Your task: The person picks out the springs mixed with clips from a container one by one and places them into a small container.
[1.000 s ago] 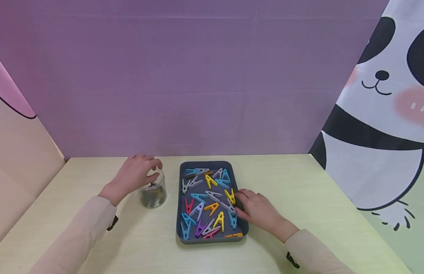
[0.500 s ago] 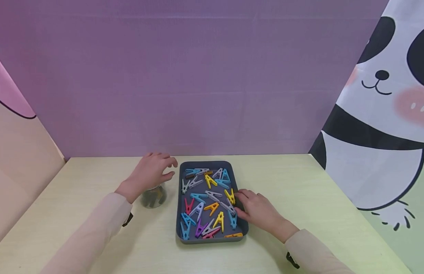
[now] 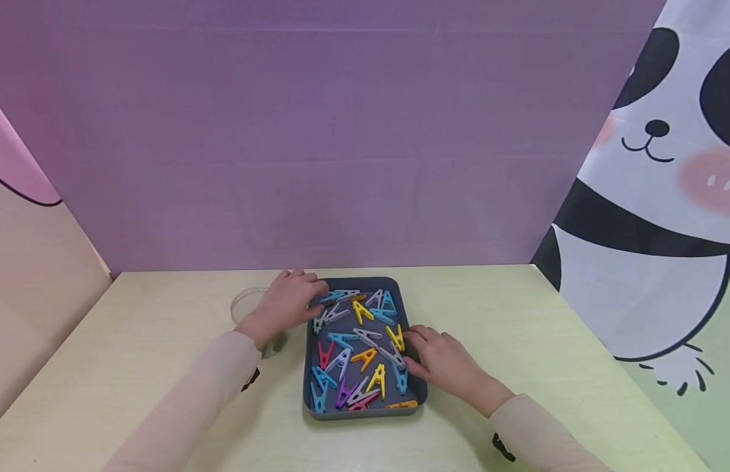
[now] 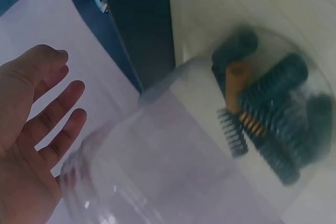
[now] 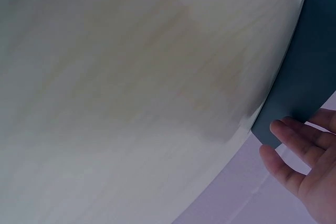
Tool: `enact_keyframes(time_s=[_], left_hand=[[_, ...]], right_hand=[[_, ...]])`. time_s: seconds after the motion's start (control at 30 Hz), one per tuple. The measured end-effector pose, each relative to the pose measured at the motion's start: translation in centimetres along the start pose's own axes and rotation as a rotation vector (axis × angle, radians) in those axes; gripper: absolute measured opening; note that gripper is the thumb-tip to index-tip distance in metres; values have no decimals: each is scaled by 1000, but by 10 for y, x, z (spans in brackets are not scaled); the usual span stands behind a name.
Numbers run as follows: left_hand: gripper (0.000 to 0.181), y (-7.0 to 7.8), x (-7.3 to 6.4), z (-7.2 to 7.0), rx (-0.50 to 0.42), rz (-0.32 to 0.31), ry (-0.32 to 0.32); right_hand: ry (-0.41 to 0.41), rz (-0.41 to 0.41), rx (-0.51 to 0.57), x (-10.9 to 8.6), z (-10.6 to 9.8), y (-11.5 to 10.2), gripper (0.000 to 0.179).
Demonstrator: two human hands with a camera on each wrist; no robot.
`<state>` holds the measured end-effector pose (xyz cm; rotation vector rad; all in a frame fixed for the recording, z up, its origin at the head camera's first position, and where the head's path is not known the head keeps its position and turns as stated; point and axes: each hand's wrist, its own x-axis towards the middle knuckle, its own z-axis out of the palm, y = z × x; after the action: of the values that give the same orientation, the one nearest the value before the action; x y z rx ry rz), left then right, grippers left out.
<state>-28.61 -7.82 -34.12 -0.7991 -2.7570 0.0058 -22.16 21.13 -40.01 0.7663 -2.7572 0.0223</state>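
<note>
A dark grey tray (image 3: 365, 415) holds many colourful plastic clothespins (image 3: 365, 357), plus a few small coiled pieces (image 3: 357, 297) near its far end. My left hand (image 3: 284, 303) reaches over the tray's far left rim, fingers loosely bent and thumb apart; in the left wrist view nothing is between them. Under that wrist stands a clear jar (image 3: 274, 344), mostly hidden, with its rim showing to the left. Dark and orange coiled pieces (image 4: 275, 98) lie at the jar's bottom. At the tray's right side, my right hand (image 3: 444, 359) rests its fingertips along the rim.
The pale wooden table (image 3: 164, 314) runs back to a purple backdrop (image 3: 365, 151). A panda-printed sheet (image 3: 648, 216) borders the right side, and a pale wall (image 3: 34, 282) stands at the left.
My left hand has moved right, from over the jar to the tray's far left rim. The jar's rim now shows farther left. The right hand has stayed put.
</note>
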Motion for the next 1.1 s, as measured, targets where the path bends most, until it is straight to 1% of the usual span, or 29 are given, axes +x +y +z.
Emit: enact_keyframes(time_s=[0.17, 0.33, 0.53, 0.73, 0.93, 1.1], left_hand=[[24, 5, 8, 13, 5, -12, -23], [23, 7, 14, 23, 9, -21, -18], [22, 7, 24, 31, 47, -35, -31], [21, 8, 32, 39, 39, -61, -54], [23, 8, 37, 50, 52, -89, -88], [24, 7, 40, 55, 53, -115, -103]], right_hand=[[-1, -2, -1, 0, 1, 1, 46], [-5, 3, -2, 0, 1, 2, 47], [-13, 9, -7, 0, 1, 3, 47], [-11, 10, -4, 0, 0, 2, 47], [-32, 28, 4, 0, 0, 1, 47], [-29, 28, 6, 0, -1, 1, 46]])
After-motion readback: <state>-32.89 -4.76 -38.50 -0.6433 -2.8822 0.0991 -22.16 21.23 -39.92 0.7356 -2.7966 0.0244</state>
